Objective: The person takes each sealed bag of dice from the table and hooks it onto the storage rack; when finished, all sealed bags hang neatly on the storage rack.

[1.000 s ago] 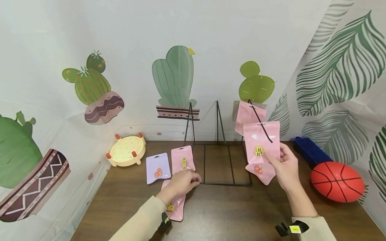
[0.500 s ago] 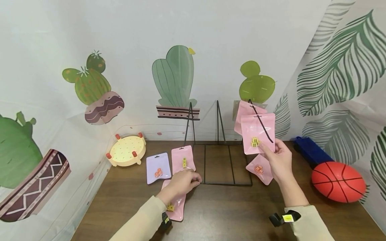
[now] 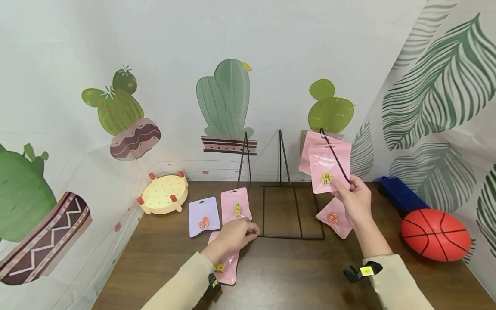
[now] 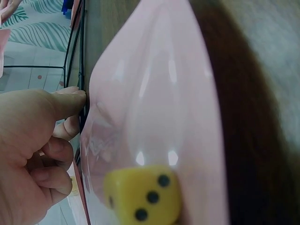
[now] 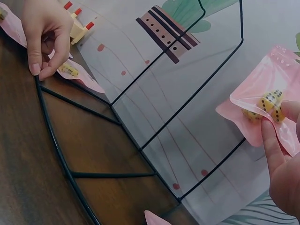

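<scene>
My right hand (image 3: 354, 202) pinches a pink zip pouch (image 3: 337, 160) with yellow dice (image 3: 326, 178) inside. The slanting right prong of a black wire display rack (image 3: 284, 237) passes through the pouch's top slot. Behind it, another pink pouch (image 3: 306, 160) hangs on that prong. My left hand (image 3: 234, 234) pinches the rack's front left corner between thumb and fingers, as the right wrist view also shows. Under the left wrist lies a pink pouch (image 4: 154, 93) holding a yellow die (image 4: 145, 192). Just beyond that hand are a pink pouch (image 3: 229, 196) and a lilac pouch (image 3: 196, 211).
A pink pouch with orange dice (image 3: 337, 207) lies by the rack's right side. At the right are a red rugby-shaped ball (image 3: 435, 236) and a dark blue object (image 3: 403, 193). A yellow toy with red-tipped legs (image 3: 162, 193) sits at the back left.
My right hand has moved up and back to the left, sliding the pink pouch along the prong toward the one behind. The left hand stays at the rack corner.
</scene>
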Motion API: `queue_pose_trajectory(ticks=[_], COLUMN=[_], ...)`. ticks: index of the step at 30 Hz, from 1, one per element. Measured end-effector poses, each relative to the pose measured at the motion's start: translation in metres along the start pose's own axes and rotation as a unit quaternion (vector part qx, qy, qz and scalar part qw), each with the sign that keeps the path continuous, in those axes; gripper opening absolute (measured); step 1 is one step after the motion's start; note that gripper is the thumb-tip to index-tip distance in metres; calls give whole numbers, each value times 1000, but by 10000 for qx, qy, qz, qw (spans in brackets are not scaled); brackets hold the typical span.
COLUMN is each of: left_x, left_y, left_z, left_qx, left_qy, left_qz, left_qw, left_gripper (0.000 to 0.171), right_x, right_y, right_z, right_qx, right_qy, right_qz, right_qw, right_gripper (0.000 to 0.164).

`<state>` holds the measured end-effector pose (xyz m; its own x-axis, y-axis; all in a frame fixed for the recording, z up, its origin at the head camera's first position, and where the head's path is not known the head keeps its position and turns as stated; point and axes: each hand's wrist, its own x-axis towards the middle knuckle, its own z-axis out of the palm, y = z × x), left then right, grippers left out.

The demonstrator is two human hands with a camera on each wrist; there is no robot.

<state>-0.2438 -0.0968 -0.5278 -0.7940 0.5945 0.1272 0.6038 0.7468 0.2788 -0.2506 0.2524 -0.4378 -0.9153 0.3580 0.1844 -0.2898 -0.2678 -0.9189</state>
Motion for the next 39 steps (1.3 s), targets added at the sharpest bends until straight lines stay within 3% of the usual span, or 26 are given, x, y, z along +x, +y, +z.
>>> queue_pose_trajectory(ticks=[4,17,18,20,22,23,27,29,31,34,39], left_x=[-1,1,1,1,1,1,1,2,2,2,2], left_y=[0,-1,-1,-1,-1,-1,-1,-1,-1,0,0], left_z=[1,2,2,2,2,2,1,1,0,-1,-1], left_qx=[21,49,41,55,63,59,59,72,95,119,66], left_qy=[-8,20,21,19,20,23,21,9,4,-7,-13], left_qz=[-8,-2,5,11,15,22,24,12,3,-9,-22], left_qw=[10000,10000,10000,10000,10000,10000,10000,10000,10000,9999,10000], left_gripper=[8,8,8,8,8,8,8,8,8,8,8], right_x=[3,4,11,12,25,25,11,-6,-9,-7,0], right_y=[4,19,33,39,61,63,49,29,31,44,74], right_z=[0,-18,-29,-36,-55,-58,-59,-51,-56,-72,-103], right_qx=[-21,706,705,721,1269,1273,1357,940,943,792,-200], right_qy=[-26,-367,-428,-432,-707,-751,-634,-324,-119,93,376], right_qz=[38,312,202,183,125,89,235,348,455,549,739], right_qw=[10000,9963,9964,9963,9893,9890,9884,9944,9944,9953,9964], right_gripper=[34,25,27,32,33,34,31,33,34,37,43])
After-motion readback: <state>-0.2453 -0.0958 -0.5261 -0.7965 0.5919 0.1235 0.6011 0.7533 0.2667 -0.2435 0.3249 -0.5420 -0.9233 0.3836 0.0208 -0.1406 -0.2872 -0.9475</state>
